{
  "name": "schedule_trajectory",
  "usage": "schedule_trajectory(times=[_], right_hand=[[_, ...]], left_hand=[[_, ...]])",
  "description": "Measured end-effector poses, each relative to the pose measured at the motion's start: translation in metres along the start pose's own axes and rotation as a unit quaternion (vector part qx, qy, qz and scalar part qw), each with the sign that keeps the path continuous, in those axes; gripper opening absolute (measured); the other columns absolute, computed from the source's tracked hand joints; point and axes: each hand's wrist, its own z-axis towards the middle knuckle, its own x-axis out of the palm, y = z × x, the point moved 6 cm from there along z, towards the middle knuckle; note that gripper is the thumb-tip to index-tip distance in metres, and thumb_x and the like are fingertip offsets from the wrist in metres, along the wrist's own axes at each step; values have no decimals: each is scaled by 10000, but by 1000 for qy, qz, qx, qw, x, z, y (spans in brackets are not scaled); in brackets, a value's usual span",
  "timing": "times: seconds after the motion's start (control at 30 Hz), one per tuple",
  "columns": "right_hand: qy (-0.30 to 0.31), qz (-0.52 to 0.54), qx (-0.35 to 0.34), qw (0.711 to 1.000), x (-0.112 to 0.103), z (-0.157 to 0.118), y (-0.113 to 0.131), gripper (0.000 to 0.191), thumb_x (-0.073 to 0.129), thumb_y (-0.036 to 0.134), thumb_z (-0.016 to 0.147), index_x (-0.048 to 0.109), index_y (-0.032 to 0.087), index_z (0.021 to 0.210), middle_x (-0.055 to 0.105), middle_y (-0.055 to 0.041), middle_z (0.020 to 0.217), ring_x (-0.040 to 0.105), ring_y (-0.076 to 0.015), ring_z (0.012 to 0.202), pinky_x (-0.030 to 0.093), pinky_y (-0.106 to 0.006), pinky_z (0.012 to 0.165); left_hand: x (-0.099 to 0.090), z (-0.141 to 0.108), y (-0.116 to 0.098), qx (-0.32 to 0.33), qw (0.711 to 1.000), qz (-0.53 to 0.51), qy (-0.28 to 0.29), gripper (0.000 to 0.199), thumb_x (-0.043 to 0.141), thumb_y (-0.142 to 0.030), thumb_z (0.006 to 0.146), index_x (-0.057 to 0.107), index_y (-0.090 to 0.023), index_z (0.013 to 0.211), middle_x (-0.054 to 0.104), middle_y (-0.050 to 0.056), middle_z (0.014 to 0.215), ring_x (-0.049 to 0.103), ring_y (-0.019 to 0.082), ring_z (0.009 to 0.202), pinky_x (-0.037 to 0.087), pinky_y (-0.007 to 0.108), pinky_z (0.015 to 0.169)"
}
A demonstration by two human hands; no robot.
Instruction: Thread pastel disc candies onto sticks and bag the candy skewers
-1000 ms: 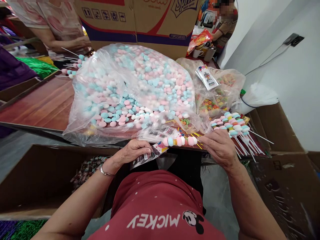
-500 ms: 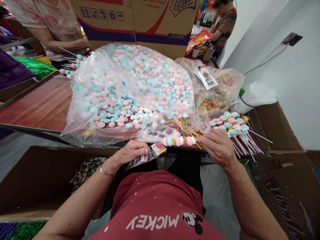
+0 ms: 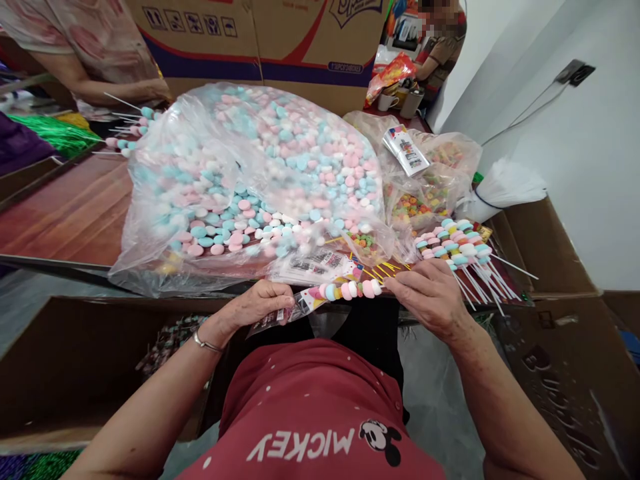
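My left hand (image 3: 265,302) is closed on a small printed clear bag (image 3: 309,300), held just off the table's front edge. My right hand (image 3: 430,297) pinches the stick end of a marshmallow skewer (image 3: 353,290), threaded with pink, blue and white marshmallows and small coloured rings. The skewer's far end overlaps the mouth of the bag; how deep it sits inside I cannot tell. Behind my right hand lies a pile of finished-looking skewers (image 3: 457,243) with white sticks. Yellow twist ties (image 3: 385,268) and flat printed bags (image 3: 313,267) lie just beyond the skewer.
A big clear sack of marshmallows (image 3: 295,153) covers the table's middle. Bags of ring candy (image 3: 417,200) and a stack of printed cards (image 3: 406,150) stand right of it. An open carton (image 3: 50,373) is at lower left. Two people work behind, beside a large carton (image 3: 300,60).
The skewer has moved left, and its tip now overlaps the bag's mouth, where before it was at the bag's edge. The whole view has shifted slightly.
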Motion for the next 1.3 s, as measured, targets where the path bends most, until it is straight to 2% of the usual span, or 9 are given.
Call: schedule_trajectory(times=[0.13,0.4,0.53,0.7,1.03,1.3], right_hand=[[24,25,10,999,10,-1,-4,139,570,157,923,670,239,974,706,-4,795,496,-149,707,341,-339,702],[14,106,23,994,20,-6,-13,126,561,169,905,679,210,920,677,-24,760,506,-162,706,344,-327,669],[41,117,18,992,24,-5,-11,143,543,181,917,679,201,876,640,-14,700,501,-154,677,325,-318,653],[78,175,33,981,32,0,-7,186,499,160,936,655,182,836,597,9,654,505,-129,648,342,-291,669],[98,175,39,979,45,1,-4,203,489,181,947,668,193,853,621,7,675,542,-122,662,335,-284,672],[86,107,28,990,45,6,2,207,487,177,956,669,193,859,606,1,669,516,-138,676,327,-293,677]], left_hand=[[4,3,-5,3,999,23,29,463,661,-540,814,657,-110,643,658,38,566,551,107,536,415,198,541],[-2,10,-8,55,995,78,14,413,667,-505,819,704,-107,715,646,24,613,530,107,575,436,195,566],[-4,9,-8,63,993,103,12,386,652,-479,835,714,-111,735,655,30,626,541,112,581,447,195,569],[2,9,-13,65,992,100,41,352,652,-449,838,708,-116,737,644,18,601,538,104,561,441,183,552],[7,16,-20,53,991,93,75,345,643,-449,841,695,-123,738,663,19,608,570,115,577,456,187,565],[18,12,-18,1,992,75,104,269,649,-386,836,701,-122,821,647,7,651,546,106,595,426,179,562]])
